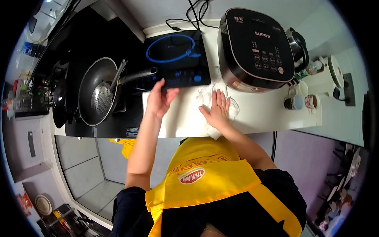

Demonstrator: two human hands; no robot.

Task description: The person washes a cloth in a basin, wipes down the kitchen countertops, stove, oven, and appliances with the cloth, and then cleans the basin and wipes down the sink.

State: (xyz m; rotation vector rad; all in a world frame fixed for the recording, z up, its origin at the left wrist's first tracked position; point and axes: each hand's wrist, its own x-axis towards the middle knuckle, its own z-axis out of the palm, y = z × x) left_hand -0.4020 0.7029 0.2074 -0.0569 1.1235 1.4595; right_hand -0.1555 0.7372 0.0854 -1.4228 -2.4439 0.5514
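My right hand [218,110] lies flat with fingers stretched out, pressing on a crumpled white cloth [233,108] on the white counter. The cloth spreads around the hand, in front of the rice cooker [252,51]. My left hand [160,100] is raised over the counter with its fingers apart and holds nothing. It is nearest to the front edge of the black induction cooktop [179,77] and the end of the wok handle [138,75].
A wok [89,83] with a slotted ladle [103,96] in it stands on the black stove at left. Cups [293,102] and a kettle [298,47] are right of the cooker. Black cables [193,15] lie behind the cooktop. The white counter [177,122] ends just before my body.
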